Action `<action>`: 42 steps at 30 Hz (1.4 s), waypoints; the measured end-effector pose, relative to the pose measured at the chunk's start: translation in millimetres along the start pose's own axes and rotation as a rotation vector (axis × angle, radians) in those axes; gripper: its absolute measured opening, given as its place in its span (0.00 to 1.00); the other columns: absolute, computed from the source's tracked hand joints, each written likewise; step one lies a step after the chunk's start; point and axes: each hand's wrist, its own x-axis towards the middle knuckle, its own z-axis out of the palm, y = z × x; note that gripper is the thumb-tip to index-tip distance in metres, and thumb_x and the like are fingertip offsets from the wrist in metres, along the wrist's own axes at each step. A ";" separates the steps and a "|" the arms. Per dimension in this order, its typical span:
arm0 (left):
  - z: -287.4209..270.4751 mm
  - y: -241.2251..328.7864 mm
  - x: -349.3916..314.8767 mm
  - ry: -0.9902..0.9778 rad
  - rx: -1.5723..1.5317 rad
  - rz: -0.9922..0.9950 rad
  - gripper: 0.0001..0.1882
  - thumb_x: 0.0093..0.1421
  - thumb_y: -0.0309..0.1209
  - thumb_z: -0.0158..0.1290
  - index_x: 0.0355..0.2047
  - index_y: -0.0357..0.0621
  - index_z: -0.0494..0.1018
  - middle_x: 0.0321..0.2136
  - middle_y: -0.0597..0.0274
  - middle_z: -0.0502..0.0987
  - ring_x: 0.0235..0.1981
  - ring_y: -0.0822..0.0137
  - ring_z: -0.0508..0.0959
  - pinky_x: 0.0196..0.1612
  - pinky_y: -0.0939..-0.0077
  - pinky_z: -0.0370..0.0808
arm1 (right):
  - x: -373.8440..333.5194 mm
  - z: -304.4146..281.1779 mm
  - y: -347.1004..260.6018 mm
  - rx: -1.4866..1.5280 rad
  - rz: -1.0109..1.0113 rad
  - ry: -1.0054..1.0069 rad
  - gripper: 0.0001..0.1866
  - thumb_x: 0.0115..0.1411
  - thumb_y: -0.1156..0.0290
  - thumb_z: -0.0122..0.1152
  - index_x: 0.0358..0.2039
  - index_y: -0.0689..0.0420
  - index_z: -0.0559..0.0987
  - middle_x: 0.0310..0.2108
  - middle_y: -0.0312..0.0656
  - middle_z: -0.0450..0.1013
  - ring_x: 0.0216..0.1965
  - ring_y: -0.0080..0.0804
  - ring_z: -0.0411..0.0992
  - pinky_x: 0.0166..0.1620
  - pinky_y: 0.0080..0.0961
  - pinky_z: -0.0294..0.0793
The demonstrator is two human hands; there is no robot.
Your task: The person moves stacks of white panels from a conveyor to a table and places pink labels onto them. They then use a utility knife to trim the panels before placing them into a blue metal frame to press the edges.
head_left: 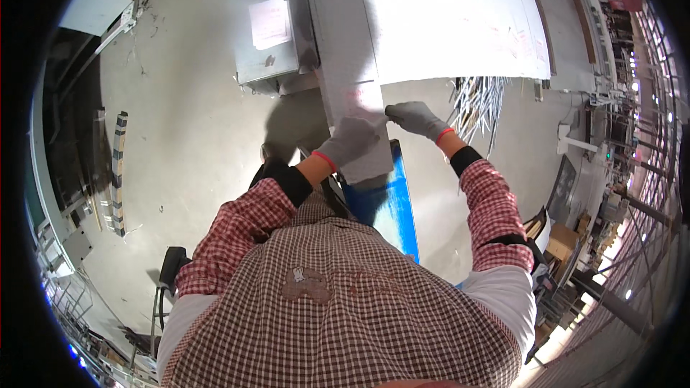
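A long white strip (345,65) like card or thin board runs from the far edge toward me, its near end over a blue surface (392,215). My left hand (350,142), in a grey glove with a red cuff, rests on this near end; its fingers blend together and their pose is unclear. At the strip's right edge is my right hand (417,118), gloved the same way. Its fingers are closed, with a small dark patch at the tips; what they hold, if anything, cannot be made out.
A broad white sheet (460,14) spreads at the far right, beside a bundle of thin grey strips (480,104). Left of the strip stands a grey metal box (266,65) bearing a paper label. A black-and-yellowish striped bar (119,172) lies on the floor (187,115).
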 end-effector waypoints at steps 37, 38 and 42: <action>-52.9 -37.5 -112.8 -0.074 -0.893 -0.575 0.27 0.50 0.26 0.56 0.52 0.34 0.66 0.23 0.62 0.74 0.23 0.72 0.73 0.29 0.80 0.72 | -38.5 -69.4 -30.5 0.511 0.381 -0.312 0.14 0.55 0.66 0.59 0.43 0.53 0.78 0.29 0.39 0.77 0.27 0.27 0.75 0.34 0.22 0.74; -18.9 -64.8 -105.5 -0.038 -0.687 -0.490 0.28 0.51 0.26 0.55 0.53 0.34 0.65 0.23 0.62 0.74 0.23 0.72 0.73 0.29 0.80 0.73 | -37.1 -22.7 -6.3 0.358 0.321 -0.230 0.12 0.54 0.67 0.58 0.39 0.57 0.78 0.29 0.44 0.77 0.27 0.33 0.75 0.33 0.25 0.74; 118.1 -134.8 -46.5 -0.251 -0.381 0.424 0.30 0.48 0.30 0.59 0.53 0.39 0.65 0.46 0.57 0.72 0.46 0.63 0.72 0.50 0.73 0.69 | 8.0 97.1 24.7 0.623 0.259 0.021 0.10 0.52 0.72 0.55 0.34 0.60 0.77 0.30 0.48 0.75 0.30 0.36 0.74 0.33 0.28 0.72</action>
